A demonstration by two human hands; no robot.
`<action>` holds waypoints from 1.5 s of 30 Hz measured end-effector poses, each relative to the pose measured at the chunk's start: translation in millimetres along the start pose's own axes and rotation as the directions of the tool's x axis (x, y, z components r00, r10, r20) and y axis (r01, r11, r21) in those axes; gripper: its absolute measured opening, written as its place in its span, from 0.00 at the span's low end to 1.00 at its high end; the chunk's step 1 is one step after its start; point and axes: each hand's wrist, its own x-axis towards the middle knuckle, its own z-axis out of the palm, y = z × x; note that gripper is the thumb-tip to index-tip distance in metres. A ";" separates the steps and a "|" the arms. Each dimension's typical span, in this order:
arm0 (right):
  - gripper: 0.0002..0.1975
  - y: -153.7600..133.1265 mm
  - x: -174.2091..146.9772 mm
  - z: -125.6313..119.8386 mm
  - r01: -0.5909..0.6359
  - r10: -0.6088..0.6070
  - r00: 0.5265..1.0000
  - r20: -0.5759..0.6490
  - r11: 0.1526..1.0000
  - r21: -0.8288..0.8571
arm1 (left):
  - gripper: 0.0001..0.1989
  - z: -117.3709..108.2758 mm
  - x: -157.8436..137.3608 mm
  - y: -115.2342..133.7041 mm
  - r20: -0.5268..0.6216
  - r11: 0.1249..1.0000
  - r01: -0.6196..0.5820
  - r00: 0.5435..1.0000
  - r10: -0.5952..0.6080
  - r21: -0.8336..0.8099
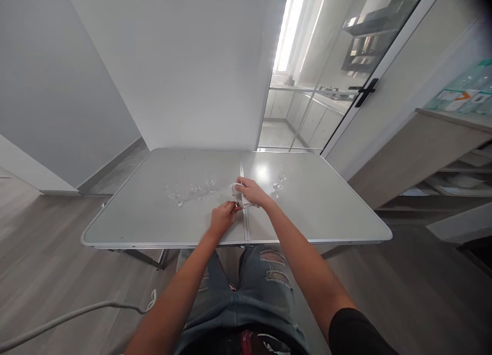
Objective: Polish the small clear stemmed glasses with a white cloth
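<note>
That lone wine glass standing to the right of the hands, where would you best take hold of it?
By the stem, I would say. The glass stands upright and apart on the table, right of the right hand. Its thin stem is bare between bowl and foot. Coming in level from the right or front keeps clear of the cloth and both hands.

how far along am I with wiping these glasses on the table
Looks partway. One clear glass stands alone on the right half of the table, possibly finished. In hand: your right hand holds a white cloth, apparently around a glass, and your left hand steadies it. Left: a cluster of clear glasses on the left half.
</note>
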 end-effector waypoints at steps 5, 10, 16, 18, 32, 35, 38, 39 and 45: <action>0.10 11.8 -3.0 -0.8 -0.091 0.093 0.995 0.022 0.854 0.512 | 0.12 -2.0 0.2 0.1 -0.006 1.000 0.015 1.000 -0.015 -0.016; 0.13 20.1 -12.7 -9.8 -0.116 0.096 0.993 0.066 0.774 0.622 | 0.12 -2.3 -0.3 0.1 -0.014 0.998 -0.002 1.000 0.001 -0.065; 0.14 34.3 -22.0 11.3 -0.016 0.085 0.995 -0.044 0.603 0.797 | 0.11 -3.7 2.1 -1.9 -0.080 0.988 -0.004 0.997 -0.009 -0.157; 0.18 37.8 -23.9 29.9 -0.040 0.111 0.993 -0.025 0.548 0.836 | 0.12 -5.2 3.3 -2.1 -0.107 0.984 0.025 0.993 -0.044 -0.174; 0.18 63.2 -34.2 42.5 0.058 0.178 0.973 -0.150 0.436 0.898 | 0.12 -1.6 12.6 -5.1 -0.113 0.951 0.047 0.990 -0.085 -0.306; 0.20 60.9 -34.6 43.8 0.051 0.144 0.981 -0.129 0.449 0.892 | 0.14 -0.7 12.7 -5.2 -0.112 0.943 0.001 0.993 -0.040 -0.334; 0.20 60.0 -36.3 45.3 -0.002 0.116 0.992 -0.056 0.450 0.893 | 0.15 1.3 10.6 -8.2 -0.130 0.940 0.025 0.989 -0.073 -0.340; 0.21 60.6 -36.7 45.2 -0.019 0.113 0.993 -0.035 0.444 0.896 | 0.15 2.1 9.7 -9.6 -0.143 0.937 0.040 0.985 -0.095 -0.348; 0.20 68.5 -34.3 48.2 0.002 0.036 0.999 -0.024 0.516 0.857 | 0.16 4.7 7.3 -15.3 -0.208 0.939 0.043 0.971 -0.120 -0.342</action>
